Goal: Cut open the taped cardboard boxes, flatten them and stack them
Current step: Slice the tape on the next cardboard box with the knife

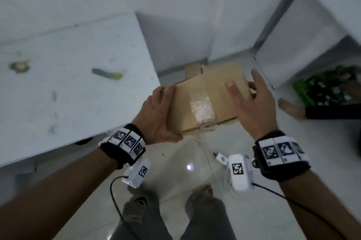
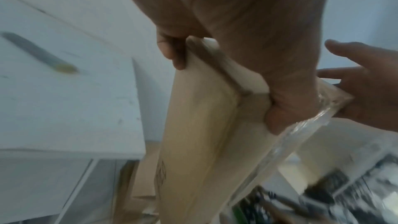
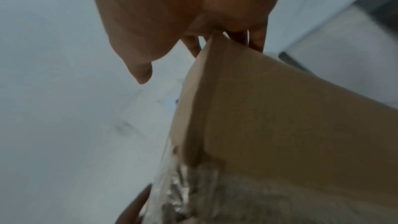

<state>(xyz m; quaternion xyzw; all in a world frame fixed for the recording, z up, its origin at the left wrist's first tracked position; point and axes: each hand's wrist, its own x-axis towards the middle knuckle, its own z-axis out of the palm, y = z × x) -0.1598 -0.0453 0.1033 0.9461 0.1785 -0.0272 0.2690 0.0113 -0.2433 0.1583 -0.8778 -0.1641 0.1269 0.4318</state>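
You hold a taped cardboard box [image 1: 207, 99] in the air between both hands, above the floor and just off the corner of the white table [image 1: 68, 75]. Your left hand [image 1: 158, 116] grips the box's left end, thumb under the near corner and fingers curled over the top edge. Your right hand [image 1: 252, 103] lies at the right end with fingers spread and mostly straight, thumb on the top face; whether the fingertips hook the far edge cannot be told. The box's long axis runs left to right between your palms, with the strip of clear tape [image 1: 202, 107] crossing it toward you. The cutter [image 1: 107, 74] lies on the table to your left, well apart from the box and nearer your left hand. More cardboard [image 1: 193, 70] lies on the floor beyond.
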